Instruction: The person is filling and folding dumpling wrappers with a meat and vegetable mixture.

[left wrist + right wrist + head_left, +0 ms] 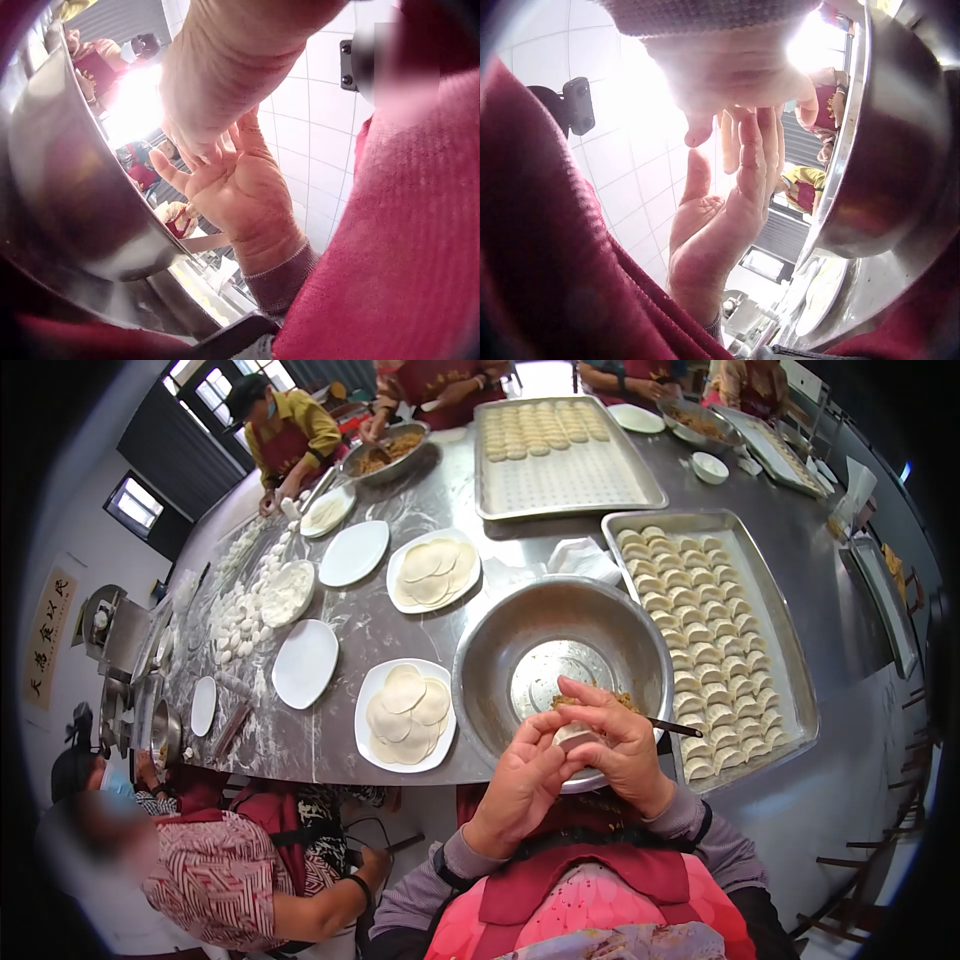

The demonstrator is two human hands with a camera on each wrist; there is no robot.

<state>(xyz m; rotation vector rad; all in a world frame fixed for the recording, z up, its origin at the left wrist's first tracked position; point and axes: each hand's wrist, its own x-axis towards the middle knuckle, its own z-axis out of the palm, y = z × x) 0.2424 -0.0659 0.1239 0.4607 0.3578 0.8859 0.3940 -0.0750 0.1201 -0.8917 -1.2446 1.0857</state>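
Over the near rim of a large steel bowl [490, 630], my two hands meet around a pale dumpling [578, 736]. My left hand [520, 785] pinches it from the left, thumb and fingertips at its edge. From the other side my right hand [625, 750] grips it too, with its upper fingers stretched out. In both wrist views the dumpling is hidden behind the fingers. Brown filling [625, 698] shows in the bowl behind my right hand, and a dark utensil handle [675, 728] sticks out over the rim to the right.
Right of the bowl lies a tray [790, 690] with rows of dumplings. Plates of round wrappers [405, 715] stand on the left, beside floury dough pieces [235, 625]. Another dumpling tray [570, 485] is farther back. Several people work around the table; one person [230, 860] sits close at left.
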